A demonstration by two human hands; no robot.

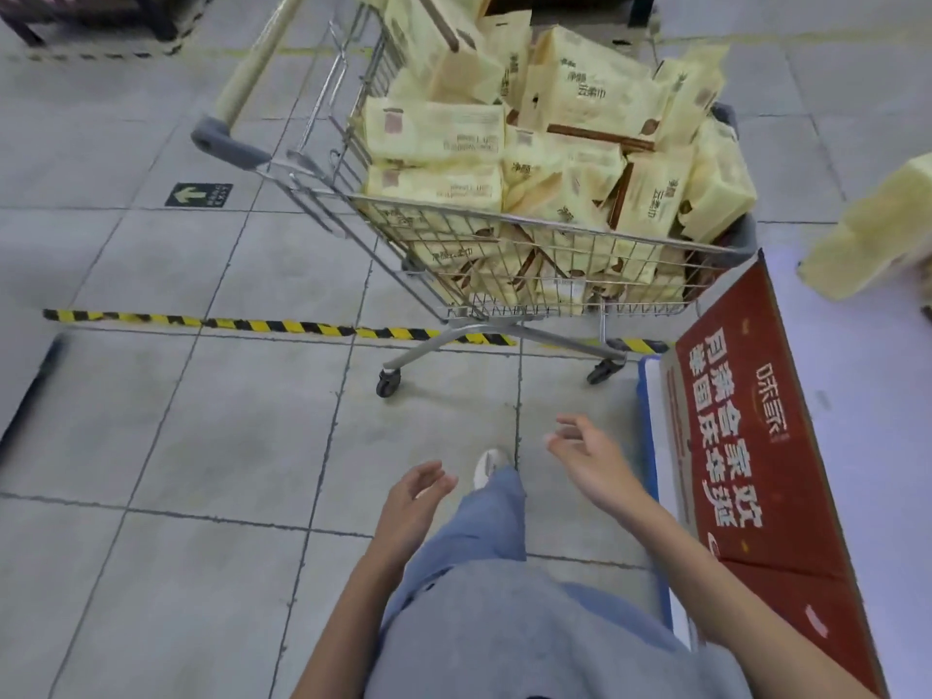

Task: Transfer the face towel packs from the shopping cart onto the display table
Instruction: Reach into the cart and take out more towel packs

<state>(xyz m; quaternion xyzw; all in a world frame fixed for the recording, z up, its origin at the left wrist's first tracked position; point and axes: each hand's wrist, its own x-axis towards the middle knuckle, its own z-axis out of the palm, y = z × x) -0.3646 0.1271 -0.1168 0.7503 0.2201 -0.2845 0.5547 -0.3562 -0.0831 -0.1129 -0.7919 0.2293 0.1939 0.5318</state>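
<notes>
A wire shopping cart [509, 322] stands ahead of me on the tiled floor. It is heaped with several pale yellow face towel packs [590, 93]. The display table [852, 375] runs along the right edge, white on top with a red printed front panel. One yellow pack [872, 234] lies on it at the far right. My left hand [411, 502] and my right hand [590, 459] hang low in front of me, well short of the cart. Both hold nothing, their fingers relaxed and slightly spread.
Yellow and black hazard tape [272, 326] crosses the floor under the cart. A green arrow sticker [198, 194] sits on a tile at the left. Dark furniture [85, 12] stands at the top left corner. My shoe [488, 465] shows between my hands.
</notes>
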